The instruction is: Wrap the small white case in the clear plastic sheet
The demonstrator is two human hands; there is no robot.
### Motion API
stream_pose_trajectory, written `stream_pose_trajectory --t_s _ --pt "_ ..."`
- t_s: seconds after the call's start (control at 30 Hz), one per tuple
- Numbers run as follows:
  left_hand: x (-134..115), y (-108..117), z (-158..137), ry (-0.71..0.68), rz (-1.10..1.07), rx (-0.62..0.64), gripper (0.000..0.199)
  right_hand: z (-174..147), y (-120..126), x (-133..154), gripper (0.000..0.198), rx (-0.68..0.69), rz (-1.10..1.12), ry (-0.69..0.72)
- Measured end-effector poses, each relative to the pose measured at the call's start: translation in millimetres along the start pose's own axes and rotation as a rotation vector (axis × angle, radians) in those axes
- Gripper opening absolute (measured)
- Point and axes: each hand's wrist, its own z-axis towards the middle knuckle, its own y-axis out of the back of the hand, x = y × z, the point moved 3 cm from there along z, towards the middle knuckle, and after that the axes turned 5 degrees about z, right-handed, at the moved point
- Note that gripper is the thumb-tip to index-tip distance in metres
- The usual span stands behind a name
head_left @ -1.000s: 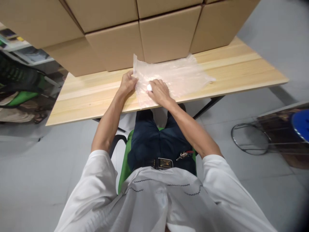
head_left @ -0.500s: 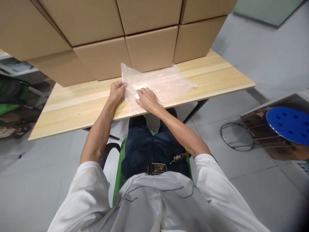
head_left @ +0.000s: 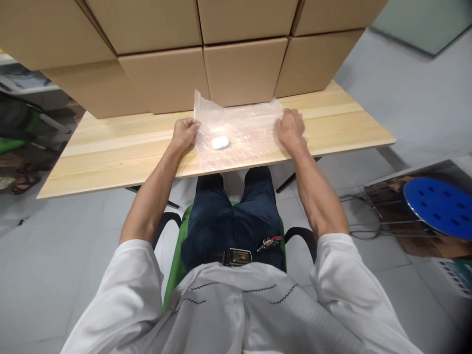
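Observation:
A thin, clear, pinkish plastic sheet [head_left: 247,128] lies spread on the wooden table [head_left: 110,152] in front of me. On its left part rests a small white rounded case [head_left: 220,142], touched by neither hand. My left hand [head_left: 186,132] pinches the sheet's left edge between thumb and fingers. At the opposite end my right hand [head_left: 290,127] is closed over the right edge, with its fingers curled and partly hidden. The sheet's far left corner sticks up a little.
Cardboard boxes [head_left: 245,71] are stacked along the back of the table, close behind the sheet. A blue round stool [head_left: 440,206] is on the right. I sit on a green chair [head_left: 177,265] with black armrests.
My right hand has left the white case and moved right to the sheet's right edge, uncovering the case. My left hand still pinches the left edge.

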Motion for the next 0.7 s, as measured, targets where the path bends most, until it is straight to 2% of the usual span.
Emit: stream_pose_trajectory --t_s 0.07,0.2,0.37,0.57,0.7 --pt "1.9 0.3 1.1 -0.003 0.016 -0.008 0.029 5.2 9.4 -23.2 0.071 -0.009 -0.056 -0.08" --pt "0.9 0.0 1.8 -0.009 0.049 -0.014 0.03 15.9 12.6 -46.8 0.069 0.004 -0.033 -0.115" --pt "-6.8 -0.2 0.0 -0.024 0.024 -0.018 0.03 26.3 14.5 -61.7 0.066 0.037 0.147 -0.126" --pt "-12.0 3.8 0.7 -0.012 0.069 -0.003 0.015 9.2 20.0 -69.2 0.058 0.016 0.444 -0.107" --pt "-8.6 5.5 3.6 0.007 0.093 -0.015 0.013 5.0 18.0 -73.4 0.048 -0.011 0.618 -0.124"
